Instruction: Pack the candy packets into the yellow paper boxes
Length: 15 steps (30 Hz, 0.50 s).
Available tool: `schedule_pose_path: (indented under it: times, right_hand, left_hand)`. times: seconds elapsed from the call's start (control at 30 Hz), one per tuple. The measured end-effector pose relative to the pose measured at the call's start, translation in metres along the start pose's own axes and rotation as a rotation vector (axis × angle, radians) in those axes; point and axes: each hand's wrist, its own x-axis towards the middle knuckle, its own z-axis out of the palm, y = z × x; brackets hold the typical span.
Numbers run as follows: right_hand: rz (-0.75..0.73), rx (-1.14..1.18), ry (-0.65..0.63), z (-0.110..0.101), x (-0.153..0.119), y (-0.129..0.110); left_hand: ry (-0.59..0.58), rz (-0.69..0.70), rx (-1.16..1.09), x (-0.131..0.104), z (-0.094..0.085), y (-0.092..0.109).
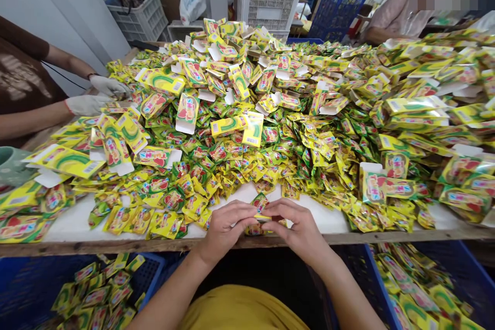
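At the wooden-edged white bench [328, 219], our left hand [228, 224] and right hand [296, 221] are pinching a small yellow cardboard box [263, 218] between fingers and thumbs, near the front edge. Shiny green-and-yellow sachets [232, 157] are heaping beyond it, and blue plastic crates [154, 273] are standing below.

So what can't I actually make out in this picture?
Head view:
- The small yellow packet: mostly covered by the fingers of the left hand and right hand, so its contents can't be told.
- The white tabletop farther back: buried under yellow-green packets and boxes.
- The blue plastic crate at lower left: cut off by the bottom edge.
- The seated co-worker's face at upper right: pixelated.
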Motion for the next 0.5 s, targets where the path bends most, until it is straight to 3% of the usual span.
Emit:
schedule_pose_path:
  times: [0.13, 0.3, 0.5]
  right_hand:
    - [-0.075, -0.084, 0.056, 0.004, -0.01, 0.003]
    - [-0.131, -0.118, 0.127, 0.012, -0.017, 0.007]
    - [-0.17, -0.129, 0.147, 0.01, -0.017, 0.011]
  left_hand:
    - [-0.096, 0.087, 0.054, -0.007, -0.004, 0.0]
    - [-0.058, 0.039, 0.16, -0.012, 0.0, -0.001]
    - [-0.124, 0.078, 0.086, -0.012, -0.004, -0.004]
